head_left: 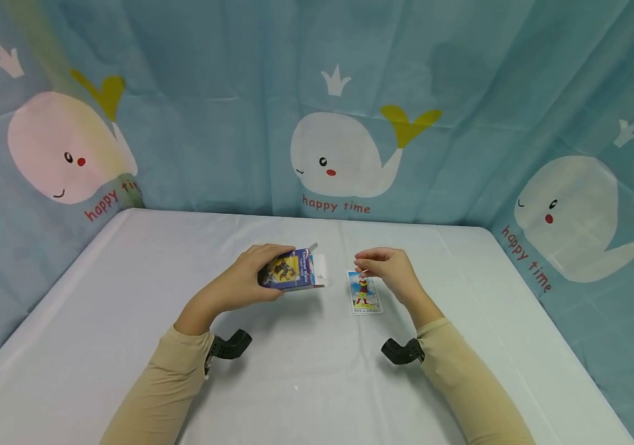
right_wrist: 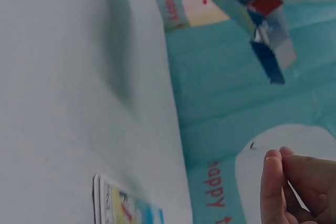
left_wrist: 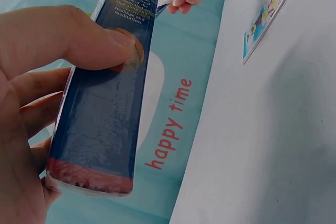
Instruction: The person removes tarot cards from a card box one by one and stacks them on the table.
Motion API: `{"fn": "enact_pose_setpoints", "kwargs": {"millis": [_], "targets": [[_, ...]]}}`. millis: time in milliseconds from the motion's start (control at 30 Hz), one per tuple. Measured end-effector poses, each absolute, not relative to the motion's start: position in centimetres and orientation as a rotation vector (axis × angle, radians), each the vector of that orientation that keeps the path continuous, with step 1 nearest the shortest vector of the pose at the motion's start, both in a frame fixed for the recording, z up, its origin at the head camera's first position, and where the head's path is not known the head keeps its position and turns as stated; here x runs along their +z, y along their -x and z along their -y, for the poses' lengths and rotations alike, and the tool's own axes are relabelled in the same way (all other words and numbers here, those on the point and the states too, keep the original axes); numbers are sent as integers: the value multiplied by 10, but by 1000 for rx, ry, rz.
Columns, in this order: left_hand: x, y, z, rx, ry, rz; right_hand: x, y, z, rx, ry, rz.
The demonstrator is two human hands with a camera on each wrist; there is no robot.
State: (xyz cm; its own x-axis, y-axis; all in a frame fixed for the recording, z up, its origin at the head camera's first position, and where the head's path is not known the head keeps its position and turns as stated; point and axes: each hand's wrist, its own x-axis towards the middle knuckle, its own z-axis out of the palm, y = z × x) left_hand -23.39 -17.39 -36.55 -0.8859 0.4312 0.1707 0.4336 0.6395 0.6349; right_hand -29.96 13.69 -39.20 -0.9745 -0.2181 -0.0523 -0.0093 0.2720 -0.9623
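Note:
My left hand [head_left: 239, 279] grips a blue tarot card box [head_left: 287, 271] above the table, thumb on one side and fingers on the other. Its end flap [head_left: 319, 269] stands open, facing right. In the left wrist view the thumb presses the box's narrow dark-blue side [left_wrist: 102, 114]. A tarot card [head_left: 365, 295] with a figure in red and yellow lies face up on the table; the right wrist view shows layered edges on the cards [right_wrist: 126, 207]. Above it is my right hand [head_left: 397, 273], fingers curled and fingertips together, with nothing visible between them.
White cloth covers the table [head_left: 294, 389]. A blue curtain [head_left: 227, 142] with whale prints hangs along the back and both sides. Black wrist cameras stick out inward from the left sleeve [head_left: 166, 377] and the right sleeve [head_left: 467, 377].

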Motion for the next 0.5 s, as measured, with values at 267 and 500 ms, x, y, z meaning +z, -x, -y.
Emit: {"fn": "enact_pose_setpoints", "kwargs": {"millis": [267,500], "targets": [[-366,234,174,-1094,739,2850,-380,283,-121,-1801,275,-2336],[-365,234,174,-1085,753,2840,-374,275,-112,-1788,296,-2331]]}}
